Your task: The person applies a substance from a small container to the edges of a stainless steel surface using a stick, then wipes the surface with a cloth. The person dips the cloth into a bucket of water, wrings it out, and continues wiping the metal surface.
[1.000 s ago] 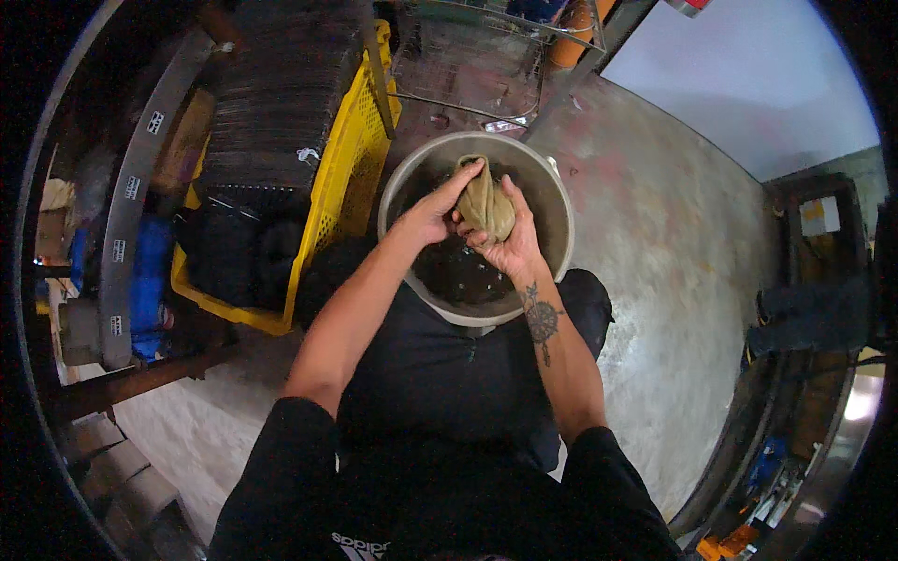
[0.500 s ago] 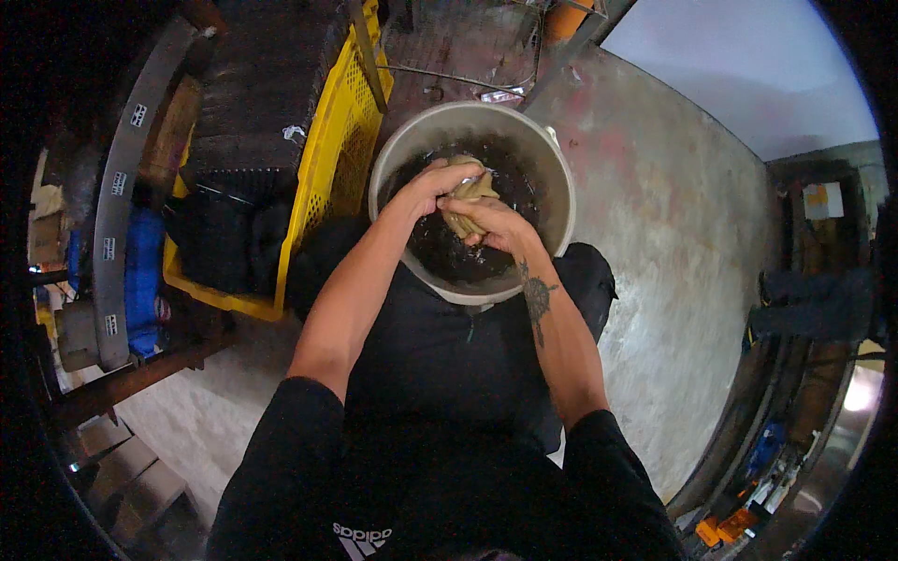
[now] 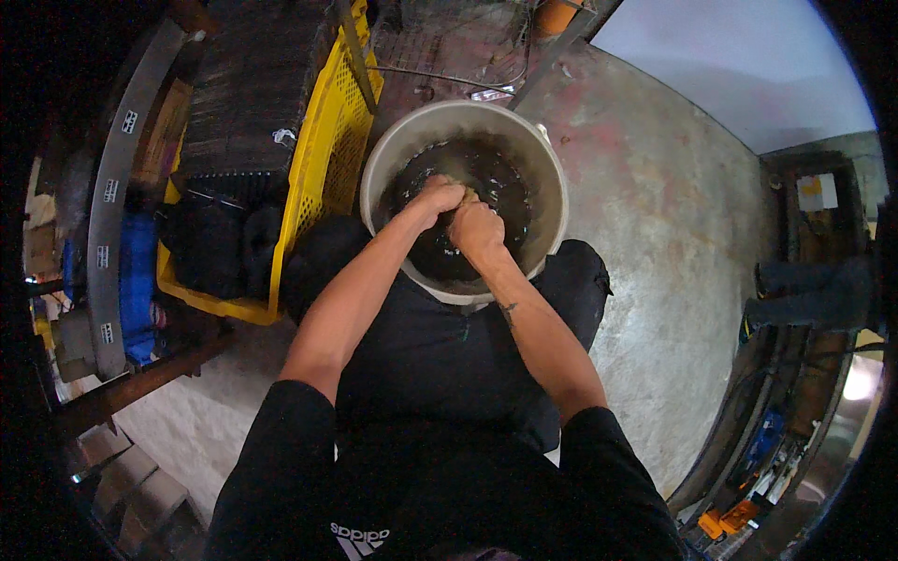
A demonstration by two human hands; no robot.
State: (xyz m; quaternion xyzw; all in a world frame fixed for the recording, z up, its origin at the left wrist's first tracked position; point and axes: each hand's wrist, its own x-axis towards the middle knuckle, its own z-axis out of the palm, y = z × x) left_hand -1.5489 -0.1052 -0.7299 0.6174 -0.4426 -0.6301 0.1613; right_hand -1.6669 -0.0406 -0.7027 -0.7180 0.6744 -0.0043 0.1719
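Note:
A grey round bucket [image 3: 393, 150] of dark water stands on the floor between my knees. Both hands are down inside it. My left hand [image 3: 438, 194] and my right hand [image 3: 475, 226] are pressed together, each clenched on a small tan cloth [image 3: 460, 187] that only peeks out between the fingers at the water's surface. Most of the cloth is hidden by the hands.
A yellow plastic crate [image 3: 323, 159] holding dark items stands just left of the bucket. Metal racking [image 3: 112, 187] and blue things line the far left. Bare concrete floor [image 3: 673, 243] stretches to the right, with tools and clutter along the right edge.
The cloth was held up above the bucket a second ago. Both hands have since gone down into the water with it, squeezing it tighter, so it is nearly hidden.

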